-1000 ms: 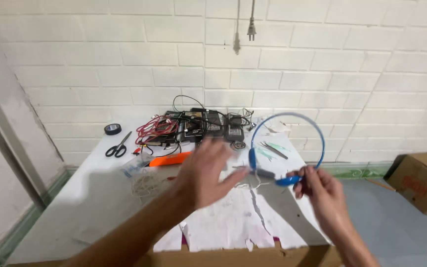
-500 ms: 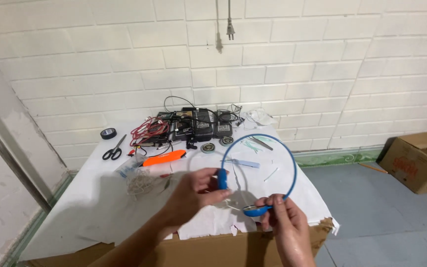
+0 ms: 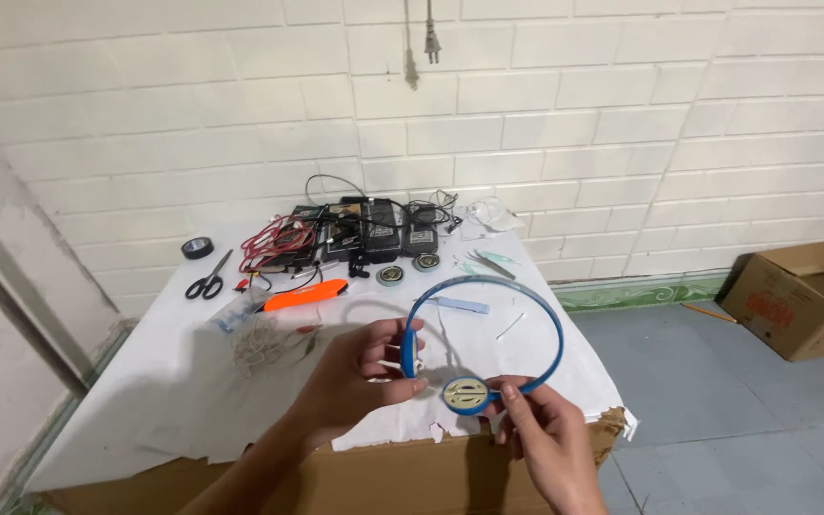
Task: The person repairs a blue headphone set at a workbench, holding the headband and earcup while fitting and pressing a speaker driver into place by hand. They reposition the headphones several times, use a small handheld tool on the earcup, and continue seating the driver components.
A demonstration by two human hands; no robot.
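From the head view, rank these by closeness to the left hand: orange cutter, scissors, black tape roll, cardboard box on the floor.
Measured from the left hand, which grips one end of the blue headband:
1. Orange cutter, just beyond the hand, mid-table.
2. Scissors, farther left on the white table cover.
3. Black tape roll, behind the scissors, near the wall.
4. Cardboard box, far right on the floor.

1 open brown cardboard box (image 3: 798, 296) with red print stands on the floor, far right.

Blue headband (image 3: 488, 291) (orange cutter (image 3: 305, 296))
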